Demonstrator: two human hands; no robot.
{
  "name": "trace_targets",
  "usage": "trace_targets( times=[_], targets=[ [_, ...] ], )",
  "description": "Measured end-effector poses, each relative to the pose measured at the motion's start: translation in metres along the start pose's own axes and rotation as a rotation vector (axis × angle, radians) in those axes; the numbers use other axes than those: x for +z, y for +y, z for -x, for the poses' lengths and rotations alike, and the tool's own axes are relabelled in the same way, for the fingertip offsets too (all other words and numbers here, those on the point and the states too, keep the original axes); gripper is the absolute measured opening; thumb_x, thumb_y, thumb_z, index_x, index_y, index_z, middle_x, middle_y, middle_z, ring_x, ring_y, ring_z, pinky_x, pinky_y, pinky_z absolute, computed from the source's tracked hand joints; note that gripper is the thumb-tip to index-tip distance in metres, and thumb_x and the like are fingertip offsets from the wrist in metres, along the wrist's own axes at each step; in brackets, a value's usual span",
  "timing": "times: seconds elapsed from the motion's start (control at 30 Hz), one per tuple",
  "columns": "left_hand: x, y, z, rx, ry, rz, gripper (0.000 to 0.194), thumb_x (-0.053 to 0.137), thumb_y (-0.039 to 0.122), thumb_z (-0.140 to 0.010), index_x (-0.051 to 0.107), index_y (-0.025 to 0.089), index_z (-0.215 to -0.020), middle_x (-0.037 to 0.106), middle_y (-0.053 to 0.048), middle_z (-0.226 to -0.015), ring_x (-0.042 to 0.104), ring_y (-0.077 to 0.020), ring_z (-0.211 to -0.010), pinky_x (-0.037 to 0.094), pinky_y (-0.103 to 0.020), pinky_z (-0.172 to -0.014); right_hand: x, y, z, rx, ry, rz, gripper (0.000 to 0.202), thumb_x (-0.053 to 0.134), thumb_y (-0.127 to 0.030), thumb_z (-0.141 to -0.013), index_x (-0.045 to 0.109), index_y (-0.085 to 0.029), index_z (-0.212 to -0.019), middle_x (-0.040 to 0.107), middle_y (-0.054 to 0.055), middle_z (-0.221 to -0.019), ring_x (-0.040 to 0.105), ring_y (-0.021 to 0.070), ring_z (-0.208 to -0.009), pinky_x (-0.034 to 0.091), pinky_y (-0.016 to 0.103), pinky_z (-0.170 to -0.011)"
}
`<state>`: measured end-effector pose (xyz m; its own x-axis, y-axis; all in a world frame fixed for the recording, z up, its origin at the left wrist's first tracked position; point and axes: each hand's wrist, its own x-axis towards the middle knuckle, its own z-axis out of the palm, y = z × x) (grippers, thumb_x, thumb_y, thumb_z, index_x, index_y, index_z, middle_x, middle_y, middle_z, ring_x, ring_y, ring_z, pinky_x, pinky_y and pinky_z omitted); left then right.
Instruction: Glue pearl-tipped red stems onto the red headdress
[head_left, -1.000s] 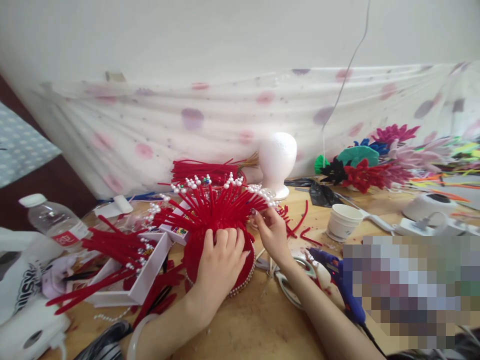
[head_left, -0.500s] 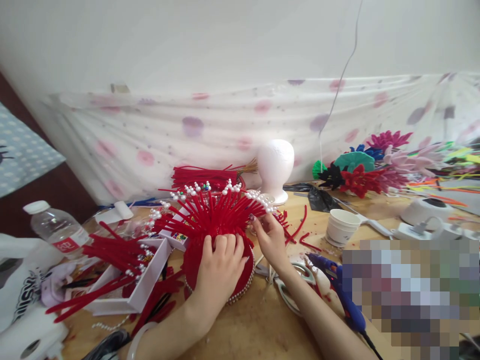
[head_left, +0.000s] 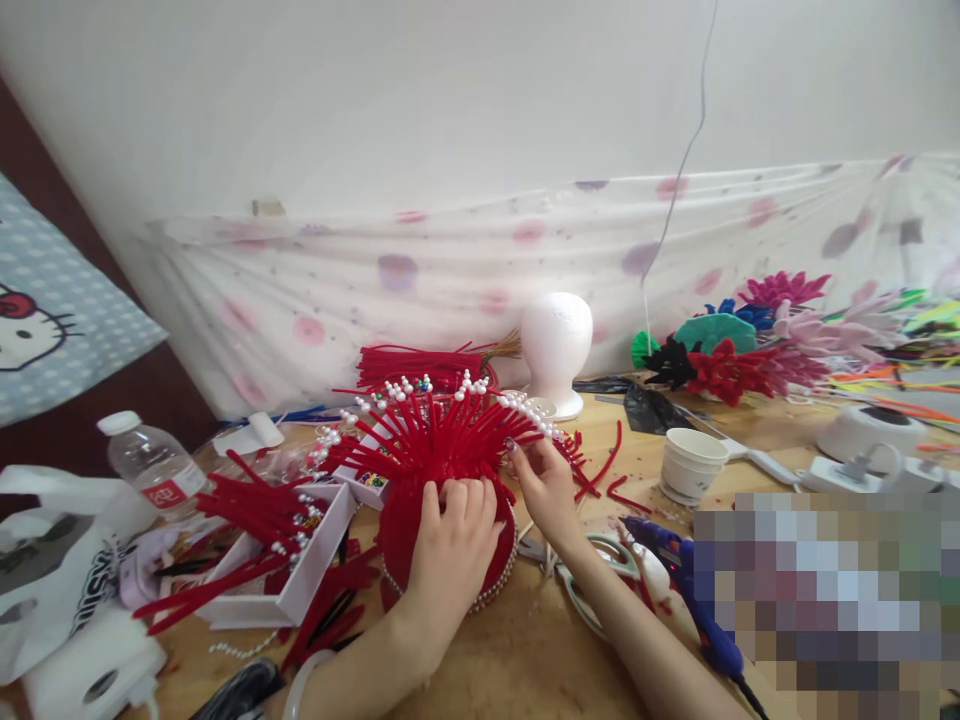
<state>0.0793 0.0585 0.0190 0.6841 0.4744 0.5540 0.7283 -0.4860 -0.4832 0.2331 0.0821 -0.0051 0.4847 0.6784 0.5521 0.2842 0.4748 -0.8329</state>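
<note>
A round red piece (head_left: pixel 401 530) edged with white pearls lies on the wooden table, and a fan of red fuzzy stems (head_left: pixel 439 430) tipped with white beads rises from its far side. My left hand (head_left: pixel 459 545) rests on top of the red piece, fingers bent and pressed close together at the base of the fan; what is under the fingertips is hidden. At the fan's right edge, my right hand (head_left: pixel 544 490) pinches with thumb and forefinger by the outermost red stems, just below their white beads.
A white foam head (head_left: pixel 555 350) stands behind the fan. To the right are scissors (head_left: pixel 581 590), a blue glue gun (head_left: pixel 694 600), a paper cup (head_left: pixel 691 465) and fuzzy flowers (head_left: pixel 727 365). At left, a white box (head_left: pixel 319 555) of red stems and a plastic bottle (head_left: pixel 154 465).
The whole view has shifted, so things appear slightly lower and to the right. Both hands keep nearly the same places on the red piece and fan.
</note>
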Motion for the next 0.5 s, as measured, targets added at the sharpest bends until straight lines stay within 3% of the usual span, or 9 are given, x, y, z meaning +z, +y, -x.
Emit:
trace_targets(
  times=[0.37, 0.5],
  targets=[
    [-0.0013, -0.0009, -0.0012, 0.004, 0.025, -0.005, 0.044, 0.051, 0.046, -0.090, 0.063, 0.016, -0.120, 0.060, -0.009, -0.096, 0.050, -0.0266, -0.091, 0.045, -0.047, -0.089, 0.0009, -0.0084, -0.0021, 0.047, -0.025, -0.121, 0.032, 0.060, -0.052, -0.085, 0.056, -0.022, -0.075, 0.056, -0.003, -0.061, 0.048, 0.0133, -0.052, 0.040, 0.027, -0.051],
    [0.0001, -0.0004, -0.0013, -0.014, 0.013, 0.036, 0.035, 0.051, 0.038, -0.091, 0.064, 0.016, -0.116, 0.058, -0.009, -0.095, 0.049, -0.0256, -0.091, 0.044, -0.048, -0.090, -0.0008, -0.0071, -0.0031, 0.080, -0.034, -0.142, 0.033, 0.064, -0.052, -0.081, 0.057, -0.021, -0.074, 0.056, -0.003, -0.059, 0.048, 0.0125, -0.051, 0.040, 0.026, -0.049]
  ],
)
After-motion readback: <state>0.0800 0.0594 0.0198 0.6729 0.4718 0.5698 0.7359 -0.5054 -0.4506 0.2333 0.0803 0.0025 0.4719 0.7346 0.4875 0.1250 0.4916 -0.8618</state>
